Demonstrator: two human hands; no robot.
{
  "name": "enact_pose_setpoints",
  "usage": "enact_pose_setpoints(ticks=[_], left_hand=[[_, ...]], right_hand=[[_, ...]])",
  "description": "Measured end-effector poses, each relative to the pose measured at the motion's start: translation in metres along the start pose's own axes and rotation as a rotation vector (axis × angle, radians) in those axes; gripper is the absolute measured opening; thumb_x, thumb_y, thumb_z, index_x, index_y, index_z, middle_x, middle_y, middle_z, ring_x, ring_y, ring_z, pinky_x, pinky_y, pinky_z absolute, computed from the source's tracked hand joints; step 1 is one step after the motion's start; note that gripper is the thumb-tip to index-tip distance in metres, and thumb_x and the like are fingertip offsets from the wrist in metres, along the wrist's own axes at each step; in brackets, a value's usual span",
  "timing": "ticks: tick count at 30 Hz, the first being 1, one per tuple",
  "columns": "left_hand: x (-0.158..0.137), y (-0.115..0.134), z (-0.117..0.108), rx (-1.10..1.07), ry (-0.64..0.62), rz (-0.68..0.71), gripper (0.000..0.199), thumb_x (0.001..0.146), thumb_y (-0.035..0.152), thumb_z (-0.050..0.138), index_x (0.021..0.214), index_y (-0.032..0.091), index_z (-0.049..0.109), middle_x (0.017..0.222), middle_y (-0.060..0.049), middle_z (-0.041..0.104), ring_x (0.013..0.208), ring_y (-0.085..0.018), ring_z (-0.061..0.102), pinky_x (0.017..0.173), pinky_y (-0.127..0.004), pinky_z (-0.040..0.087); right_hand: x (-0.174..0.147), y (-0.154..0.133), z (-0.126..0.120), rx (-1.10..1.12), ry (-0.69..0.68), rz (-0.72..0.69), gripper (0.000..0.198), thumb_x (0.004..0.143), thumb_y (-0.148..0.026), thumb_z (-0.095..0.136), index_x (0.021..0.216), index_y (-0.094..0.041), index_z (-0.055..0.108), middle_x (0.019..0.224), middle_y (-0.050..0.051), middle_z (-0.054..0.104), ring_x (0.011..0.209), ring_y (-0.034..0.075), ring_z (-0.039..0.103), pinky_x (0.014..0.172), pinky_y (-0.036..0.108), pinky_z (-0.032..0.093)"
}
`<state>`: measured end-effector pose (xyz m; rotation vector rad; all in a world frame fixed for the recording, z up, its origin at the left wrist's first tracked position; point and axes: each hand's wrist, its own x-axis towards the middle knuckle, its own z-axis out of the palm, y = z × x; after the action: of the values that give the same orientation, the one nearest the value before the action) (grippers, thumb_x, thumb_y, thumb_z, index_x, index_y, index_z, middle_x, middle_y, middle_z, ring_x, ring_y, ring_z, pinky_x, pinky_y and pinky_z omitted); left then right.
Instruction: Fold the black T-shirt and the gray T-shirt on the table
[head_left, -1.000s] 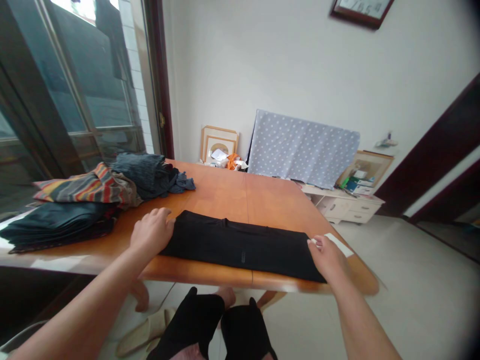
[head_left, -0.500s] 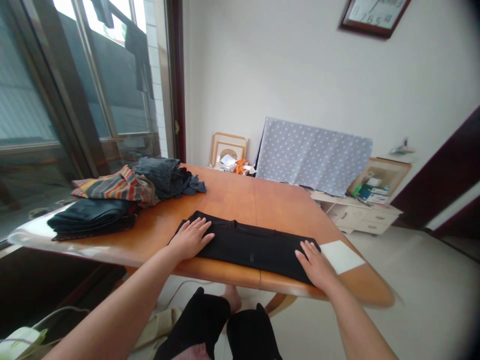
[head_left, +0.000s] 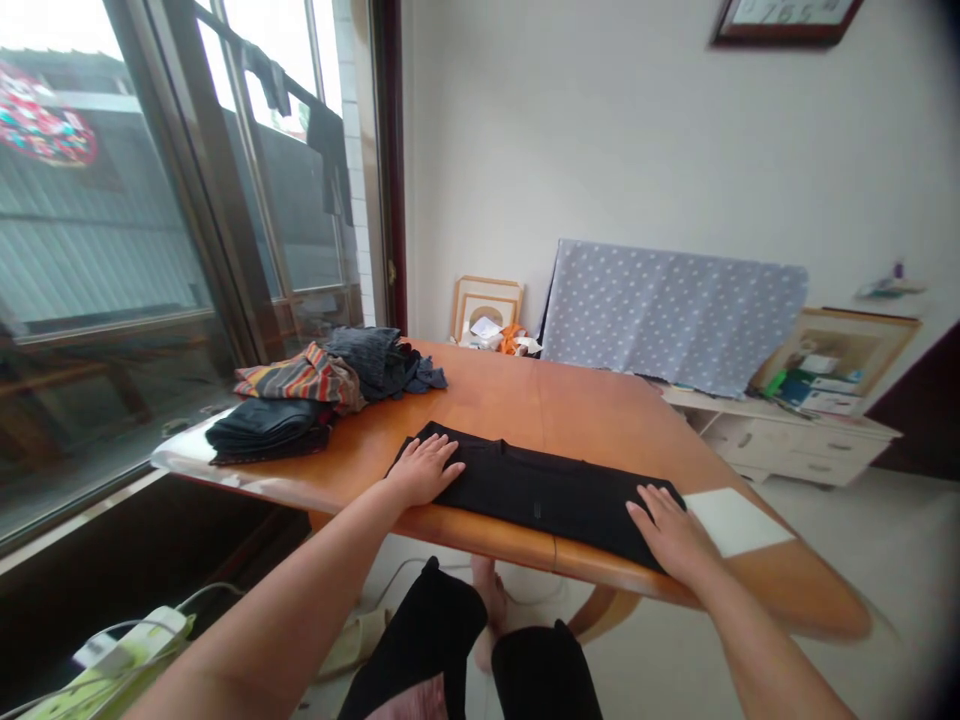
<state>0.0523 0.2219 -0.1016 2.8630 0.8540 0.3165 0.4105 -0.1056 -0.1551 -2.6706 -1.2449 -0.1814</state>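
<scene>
A folded black garment (head_left: 540, 490) lies in a long flat strip along the front edge of the wooden table (head_left: 510, 390). On its left end rests my left hand (head_left: 425, 470), palm down with the fingers stretched out. My right hand (head_left: 671, 525) lies flat on the other end, fingers spread. Neither hand grips the cloth. Just past my right hand is a pale white sheet (head_left: 739, 520), flat on the tabletop.
Dark folded clothes (head_left: 270, 428) sit at the table's left, beside a striped cloth (head_left: 304, 380) and a crumpled dark blue garment (head_left: 375, 362). A power strip (head_left: 139, 660) with cords is at lower left. Against the wall stands a white cabinet (head_left: 780, 440).
My view has swung a little to the left, so the whole scene sits further right. Both hands stay flat on the black garment, which keeps its place on the table.
</scene>
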Motion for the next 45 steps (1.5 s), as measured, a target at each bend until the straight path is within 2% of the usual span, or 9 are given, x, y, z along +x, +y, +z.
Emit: enact_pose_setpoints(ticks=[6,12,16,21,28,33,37,40,45], left_hand=[[0.013,0.002,-0.023,0.044,-0.018,-0.047,0.053,0.097,0.053,0.038,0.137,0.023,0.057,0.142,-0.014,0.057,0.131,-0.033,0.050,0.108,-0.048,0.035],[0.029,-0.005,-0.037,0.087,-0.010,-0.079,0.041,0.086,0.053,0.058,0.117,0.029,0.068,0.128,-0.012,0.063,0.120,-0.036,0.054,0.097,-0.050,0.041],[0.036,-0.006,-0.044,0.093,-0.008,-0.066,0.032,0.083,0.052,0.061,0.101,0.027,0.069,0.117,-0.011,0.066,0.116,-0.035,0.055,0.093,-0.047,0.041],[0.043,-0.008,-0.052,0.066,-0.007,-0.030,0.032,0.087,0.051,0.055,0.105,0.026,0.062,0.111,-0.009,0.069,0.110,-0.030,0.060,0.095,-0.045,0.038],[0.049,-0.033,-0.055,0.008,-0.060,-0.153,0.042,0.082,0.065,0.056,0.081,0.024,0.065,0.092,-0.007,0.074,0.096,-0.031,0.066,0.093,-0.047,0.038],[0.045,-0.044,-0.057,-0.099,-0.055,-0.253,0.053,0.093,0.063,0.036,0.088,0.022,0.069,0.092,-0.009,0.074,0.089,-0.029,0.068,0.078,-0.039,0.046],[0.035,-0.049,-0.056,-0.149,-0.042,-0.269,0.030,0.086,0.047,0.056,0.090,0.022,0.070,0.079,-0.003,0.071,0.072,-0.022,0.066,0.065,-0.029,0.046],[0.030,-0.055,-0.058,-0.118,0.017,-0.306,0.016,0.079,0.034,0.064,0.088,0.022,0.069,0.083,-0.003,0.072,0.082,-0.023,0.067,0.073,-0.031,0.046],[0.022,-0.051,-0.057,-0.056,0.172,-0.298,0.026,0.088,0.033,0.053,0.107,0.023,0.067,0.117,-0.012,0.068,0.115,-0.032,0.058,0.096,-0.045,0.039]], right_hand=[[-0.003,-0.007,-0.003,0.018,0.021,0.016,0.067,0.098,-0.056,0.030,0.149,-0.016,0.046,0.155,0.012,0.043,0.147,0.031,0.032,0.118,0.053,0.025],[-0.004,-0.011,-0.005,0.026,0.021,0.029,0.066,0.098,-0.055,0.029,0.149,-0.017,0.046,0.155,0.012,0.043,0.147,0.030,0.032,0.119,0.052,0.023],[-0.004,-0.013,-0.006,0.016,0.017,0.034,0.067,0.098,-0.056,0.028,0.148,-0.016,0.046,0.156,0.011,0.043,0.148,0.029,0.031,0.120,0.050,0.022],[-0.006,-0.017,-0.010,0.023,0.015,0.045,0.066,0.098,-0.055,0.029,0.149,-0.018,0.046,0.156,0.010,0.043,0.148,0.028,0.030,0.120,0.050,0.023],[-0.005,-0.016,-0.011,0.027,0.013,0.044,0.065,0.098,-0.055,0.029,0.149,-0.018,0.046,0.155,0.010,0.043,0.148,0.028,0.031,0.119,0.049,0.023],[-0.003,-0.011,-0.006,0.012,0.017,0.028,0.066,0.098,-0.056,0.029,0.149,-0.016,0.045,0.154,0.011,0.044,0.147,0.029,0.032,0.118,0.051,0.024],[-0.001,-0.007,0.000,0.002,0.039,0.014,0.066,0.098,-0.055,0.031,0.148,-0.016,0.047,0.152,0.012,0.047,0.147,0.030,0.033,0.118,0.051,0.025],[-0.001,-0.005,0.002,-0.007,0.051,0.015,0.066,0.098,-0.057,0.030,0.147,-0.017,0.048,0.152,0.012,0.047,0.146,0.030,0.034,0.118,0.053,0.025],[-0.001,-0.001,0.003,-0.006,0.049,0.021,0.063,0.098,-0.058,0.029,0.147,-0.022,0.048,0.153,0.009,0.047,0.147,0.031,0.033,0.117,0.058,0.026]])
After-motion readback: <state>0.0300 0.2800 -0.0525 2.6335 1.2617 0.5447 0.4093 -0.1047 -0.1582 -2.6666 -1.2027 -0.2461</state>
